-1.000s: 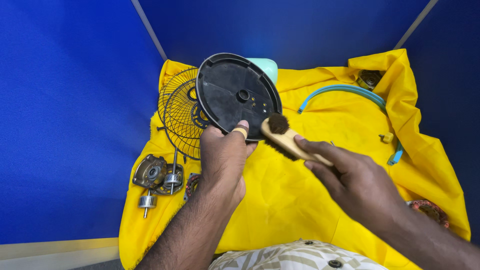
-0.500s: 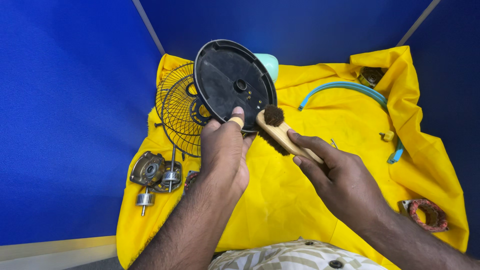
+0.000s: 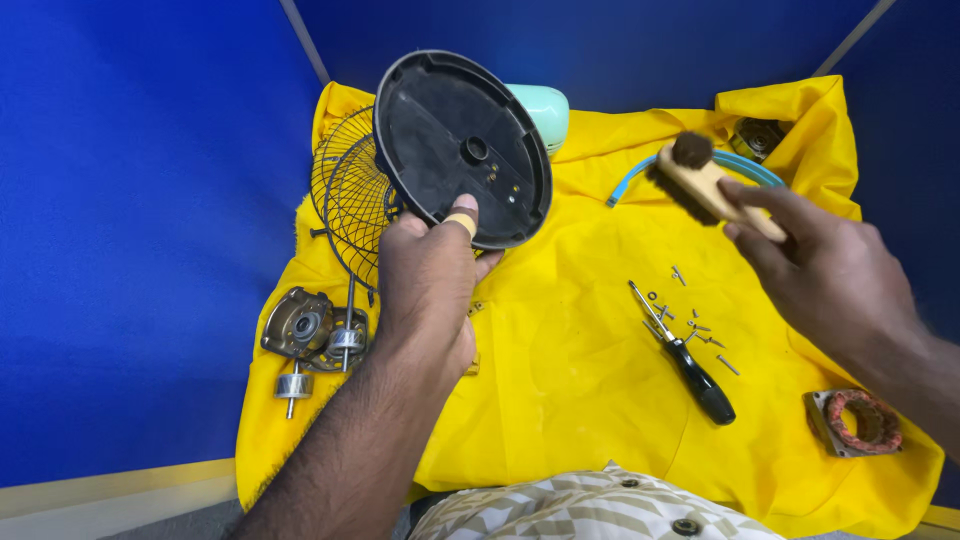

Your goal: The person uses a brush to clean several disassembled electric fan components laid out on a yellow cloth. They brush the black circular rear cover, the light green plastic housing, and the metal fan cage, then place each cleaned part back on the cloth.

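Thumb and fingers of my left hand pinch the disc upright, ribs facing me, while my right hand grips the brush clear.

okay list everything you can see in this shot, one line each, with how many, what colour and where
round disc: one, black, held up at top centre
brush: one, pale wooden handle with dark bristles, held up at upper right
wire grille: one, black, behind the disc at left
rounded housing: one, mint green, top centre behind the disc
curved ring: one, light blue, upper right on the cloth
screwdriver: one, black handle, right of centre
screws and washers: several, silver, scattered by the screwdriver
motor parts with shafts: a few, grey metal, left edge
copper winding: one, reddish, lower right
cloth: one, yellow, under everything
left hand: grips the disc
right hand: grips the brush
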